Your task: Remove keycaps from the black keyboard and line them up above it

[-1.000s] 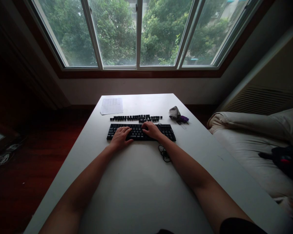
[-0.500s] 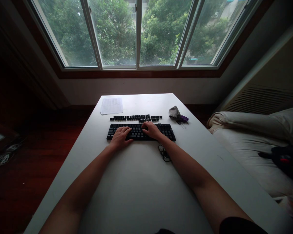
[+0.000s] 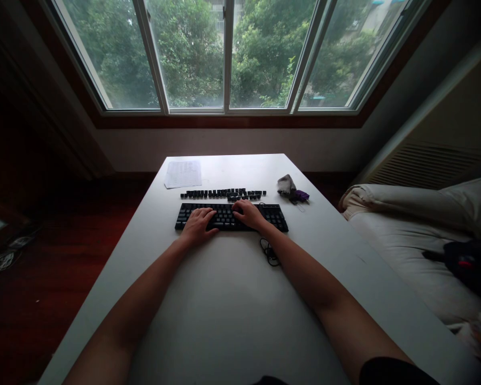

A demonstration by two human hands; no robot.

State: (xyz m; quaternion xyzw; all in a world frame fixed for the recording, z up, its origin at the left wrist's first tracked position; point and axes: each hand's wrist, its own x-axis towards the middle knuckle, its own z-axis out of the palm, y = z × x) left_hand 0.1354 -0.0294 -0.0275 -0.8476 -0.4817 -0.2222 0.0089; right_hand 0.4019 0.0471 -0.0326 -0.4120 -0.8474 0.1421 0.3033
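A black keyboard (image 3: 224, 218) lies across the white table (image 3: 224, 305). My left hand (image 3: 198, 224) rests flat on its left part, fingers stretched over the keys and thumb out along the front edge. Right of the keyboard's middle is my right hand (image 3: 249, 215), its fingers bent and drawn together low over the keys. Whatever is between those fingertips is too small to make out. Behind the keyboard stand several loose black keycaps (image 3: 208, 194) in a long row. Part of a coiled black cable (image 3: 268, 251) shows beside my right forearm.
A printed sheet of paper (image 3: 183, 174) lies at the table's far left. Toward the far right sit a grey cloth bundle (image 3: 286, 185) and a small purple item (image 3: 302, 196). A cushioned seat (image 3: 401, 235) with a dark bag (image 3: 471, 267) adjoins on the right; a window (image 3: 264, 59) faces me.
My right hand has shifted very slightly over the keys. My left hand, the keyboard and the keycap row look the same.
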